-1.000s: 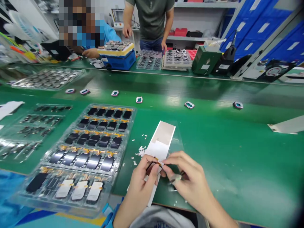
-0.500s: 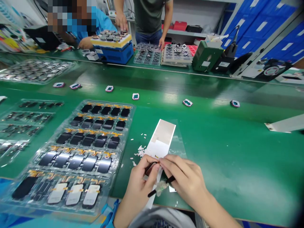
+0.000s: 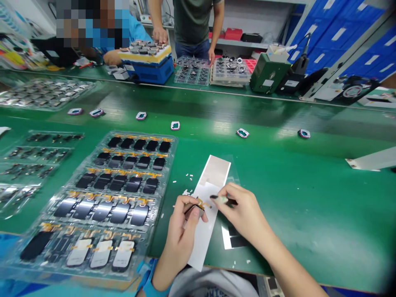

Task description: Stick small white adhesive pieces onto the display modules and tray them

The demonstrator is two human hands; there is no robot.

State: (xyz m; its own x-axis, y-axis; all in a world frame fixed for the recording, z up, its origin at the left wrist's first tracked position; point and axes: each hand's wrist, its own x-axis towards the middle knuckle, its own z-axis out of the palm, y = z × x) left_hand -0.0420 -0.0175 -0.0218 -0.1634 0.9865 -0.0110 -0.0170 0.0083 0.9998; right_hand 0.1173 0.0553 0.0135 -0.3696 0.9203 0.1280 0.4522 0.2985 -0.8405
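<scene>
My left hand (image 3: 179, 233) is closed around the edges of a small display screen (image 3: 199, 211), whose orange flex cable (image 3: 202, 202) sticks out at the far side. My right hand (image 3: 244, 210) pinches a slim dark tool (image 3: 220, 200) with a pale wrapped middle; its kind is unclear. The tool's black tip points left, a little apart from the cable. Beneath both hands lies a long white strip of backing sheet (image 3: 199, 247). Small white scraps (image 3: 186, 192) are scattered left of the strip.
A clear tray (image 3: 154, 214) of display screens stands left, with trays of small parts beyond it. Several pink-rimmed pieces (image 3: 175, 125) lie in a row across the bench. A white bracket (image 3: 371, 160) juts in from the right. Two people stand or sit opposite.
My right hand has moved off the display screen's cable, and the tool has swung from hanging under the palm to pointing left. The display screen has tilted, showing its cable.
</scene>
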